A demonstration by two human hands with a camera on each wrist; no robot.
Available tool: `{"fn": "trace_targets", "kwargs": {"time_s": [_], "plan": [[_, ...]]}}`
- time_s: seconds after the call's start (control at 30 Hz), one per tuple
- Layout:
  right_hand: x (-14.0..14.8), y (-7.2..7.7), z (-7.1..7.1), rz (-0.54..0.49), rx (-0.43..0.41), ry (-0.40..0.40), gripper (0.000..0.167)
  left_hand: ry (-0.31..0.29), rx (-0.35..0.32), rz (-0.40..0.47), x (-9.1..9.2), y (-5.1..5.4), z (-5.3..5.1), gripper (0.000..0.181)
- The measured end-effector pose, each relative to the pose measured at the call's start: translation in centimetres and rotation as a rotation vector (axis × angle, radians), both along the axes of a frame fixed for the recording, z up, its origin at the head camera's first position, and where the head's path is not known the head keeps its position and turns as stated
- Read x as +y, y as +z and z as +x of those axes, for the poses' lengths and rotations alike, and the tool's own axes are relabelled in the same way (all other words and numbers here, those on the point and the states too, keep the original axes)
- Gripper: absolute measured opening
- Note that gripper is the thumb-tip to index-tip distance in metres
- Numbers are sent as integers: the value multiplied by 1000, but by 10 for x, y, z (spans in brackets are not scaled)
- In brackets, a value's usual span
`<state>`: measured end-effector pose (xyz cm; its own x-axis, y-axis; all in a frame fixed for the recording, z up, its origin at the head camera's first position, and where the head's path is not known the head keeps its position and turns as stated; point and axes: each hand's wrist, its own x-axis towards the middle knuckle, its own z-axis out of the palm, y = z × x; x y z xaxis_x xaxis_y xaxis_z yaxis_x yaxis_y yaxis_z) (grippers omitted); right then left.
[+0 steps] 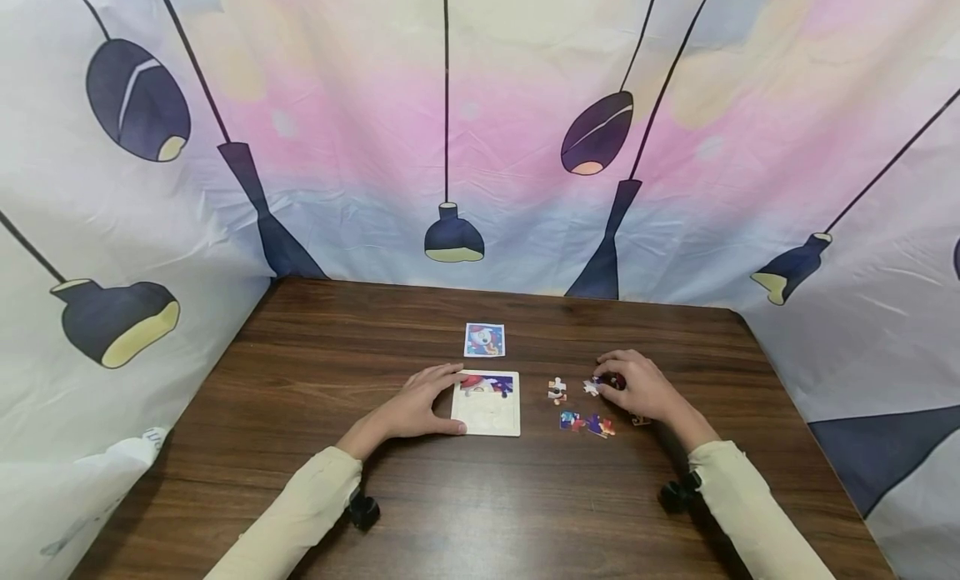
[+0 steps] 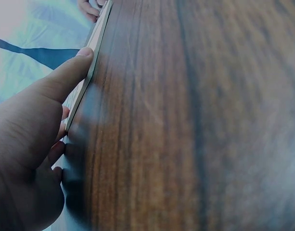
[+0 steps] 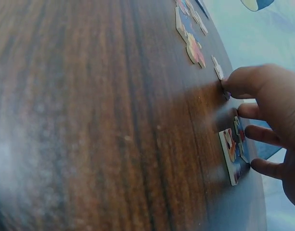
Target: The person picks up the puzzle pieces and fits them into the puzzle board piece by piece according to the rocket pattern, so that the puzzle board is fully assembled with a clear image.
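Observation:
A square wooden puzzle tray (image 1: 487, 415) lies on the table, with a purple and red picture strip fitted along its far edge. My left hand (image 1: 423, 401) holds the tray's left side, thumb at the near corner and fingers at the far one; the thumb (image 2: 70, 72) rests on its edge in the left wrist view. To the right, my right hand (image 1: 641, 386) has thumb and forefinger at a small pale jigsaw piece (image 1: 591, 387) on the table. In the right wrist view its thumb touches that piece (image 3: 218, 69), while the other fingers spread over more pieces (image 3: 230, 149).
Loose jigsaw pieces lie between tray and right hand: a white and orange one (image 1: 557, 390), a blue and red one (image 1: 570, 420) and a purple and orange one (image 1: 600, 426). Behind the tray is a picture card (image 1: 484, 340). A printed curtain (image 1: 375, 147) hangs beyond the wooden table (image 1: 360, 322).

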<state>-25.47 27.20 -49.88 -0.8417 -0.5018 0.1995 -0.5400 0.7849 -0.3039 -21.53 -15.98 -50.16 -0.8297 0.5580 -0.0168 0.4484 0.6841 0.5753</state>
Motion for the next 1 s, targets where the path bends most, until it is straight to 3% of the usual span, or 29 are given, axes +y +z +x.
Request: {"fn": "trace_targets", "kwargs": {"time_s": [0.27, 0.57, 0.87, 1.0], "plan": [[-1, -1, 0, -13, 17, -64, 17, 4, -2, -2, 0, 0, 0, 91], [3, 0, 1, -5, 3, -6, 23, 10, -10, 3, 0, 1, 1, 90], [-1, -1, -2, -18, 26, -4, 6, 10, -11, 2, 0, 1, 0, 91], [-3, -1, -2, -27, 31, 0, 11, 11, -11, 4, 0, 0, 0, 92]]}}
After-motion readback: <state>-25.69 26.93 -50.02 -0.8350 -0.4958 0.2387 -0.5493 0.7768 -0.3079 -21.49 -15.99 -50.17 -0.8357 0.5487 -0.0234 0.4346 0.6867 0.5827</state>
